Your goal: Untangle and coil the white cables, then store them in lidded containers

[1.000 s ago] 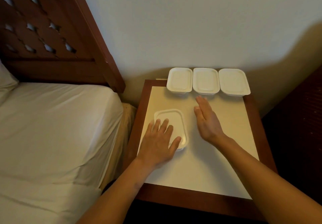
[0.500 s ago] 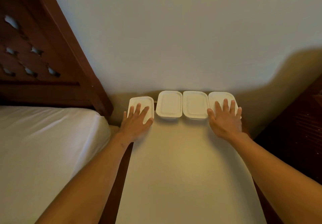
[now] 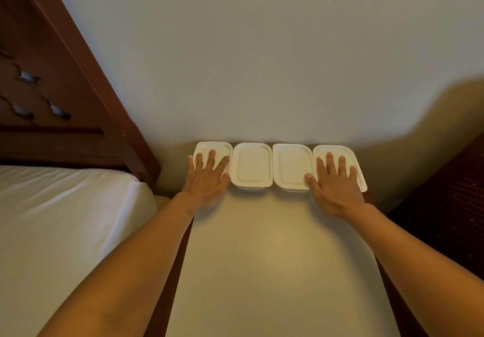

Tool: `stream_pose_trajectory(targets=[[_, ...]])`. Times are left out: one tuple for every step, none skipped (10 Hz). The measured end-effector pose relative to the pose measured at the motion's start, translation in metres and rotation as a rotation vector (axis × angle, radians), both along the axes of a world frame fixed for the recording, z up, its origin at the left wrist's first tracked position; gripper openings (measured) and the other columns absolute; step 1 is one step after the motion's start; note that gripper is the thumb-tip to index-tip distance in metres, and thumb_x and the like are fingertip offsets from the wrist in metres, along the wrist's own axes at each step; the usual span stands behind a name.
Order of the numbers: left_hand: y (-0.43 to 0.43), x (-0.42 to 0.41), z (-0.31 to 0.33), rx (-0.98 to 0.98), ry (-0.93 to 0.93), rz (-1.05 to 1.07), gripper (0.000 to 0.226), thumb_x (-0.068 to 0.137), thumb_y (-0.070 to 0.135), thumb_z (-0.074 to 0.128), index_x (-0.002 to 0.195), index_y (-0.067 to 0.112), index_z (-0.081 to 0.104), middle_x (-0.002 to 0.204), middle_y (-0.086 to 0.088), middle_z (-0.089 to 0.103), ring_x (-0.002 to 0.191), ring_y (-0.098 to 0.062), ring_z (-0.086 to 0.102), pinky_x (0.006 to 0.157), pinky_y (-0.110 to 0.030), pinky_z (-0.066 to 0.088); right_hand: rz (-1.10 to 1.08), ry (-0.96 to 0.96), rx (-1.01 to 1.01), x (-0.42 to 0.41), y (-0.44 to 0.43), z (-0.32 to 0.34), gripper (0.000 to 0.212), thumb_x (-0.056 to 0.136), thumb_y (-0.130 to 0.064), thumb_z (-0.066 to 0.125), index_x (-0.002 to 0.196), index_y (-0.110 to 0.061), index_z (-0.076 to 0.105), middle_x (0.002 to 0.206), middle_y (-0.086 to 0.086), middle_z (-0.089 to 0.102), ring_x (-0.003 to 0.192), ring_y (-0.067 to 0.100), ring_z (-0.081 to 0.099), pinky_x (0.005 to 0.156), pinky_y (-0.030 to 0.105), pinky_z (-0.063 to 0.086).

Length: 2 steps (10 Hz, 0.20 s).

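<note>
While in line, end containers (image 3: 221, 148) under left hand (image 3: 207, 180), right hand (image 3: 336, 188).

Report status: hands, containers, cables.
Left hand flat on leftmost container. Right hand flat on rightmost container. All four lids on. No cables in view.
</note>
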<state>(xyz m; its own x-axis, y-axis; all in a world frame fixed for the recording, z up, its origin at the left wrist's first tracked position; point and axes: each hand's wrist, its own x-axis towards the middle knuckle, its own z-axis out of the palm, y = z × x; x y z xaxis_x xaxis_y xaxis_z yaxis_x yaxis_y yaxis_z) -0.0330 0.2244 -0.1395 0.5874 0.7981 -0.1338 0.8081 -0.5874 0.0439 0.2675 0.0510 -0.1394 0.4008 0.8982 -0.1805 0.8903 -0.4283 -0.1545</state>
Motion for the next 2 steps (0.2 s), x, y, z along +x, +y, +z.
stream_pose_trajectory(targets=[[0.002, 0.002, 0.004, -0.049, -0.005, 0.025, 0.069, 0.099, 0.052, 0.003, 0.164, 0.029, 0.003, 0.173, -0.01, -0.007, 0.156, -0.045, -0.01, 0.123, -0.063, -0.009, 0.012, -0.004, -0.017, 0.002, 0.003, 0.0, 0.075, 0.105, -0.059, 0.008, 0.163, -0.018, -0.014, 0.17, 0.009, -0.023, 0.155, 0.038, -0.023, 0.124, 0.057, -0.013], [-0.004, 0.012, 0.023, -0.035, 0.047, 0.032, 0.061, 0.107, 0.047, 0.015, 0.163, 0.026, 0.01, 0.173, -0.012, -0.003, 0.157, -0.042, -0.004, 0.122, -0.067, -0.005, 0.003, 0.044, 0.053, 0.005, 0.003, 0.01, 0.073, 0.106, -0.057, 0.011, 0.163, -0.019, -0.013, 0.171, 0.009, -0.016, 0.157, 0.033, -0.018, 0.126, 0.055, -0.009]])
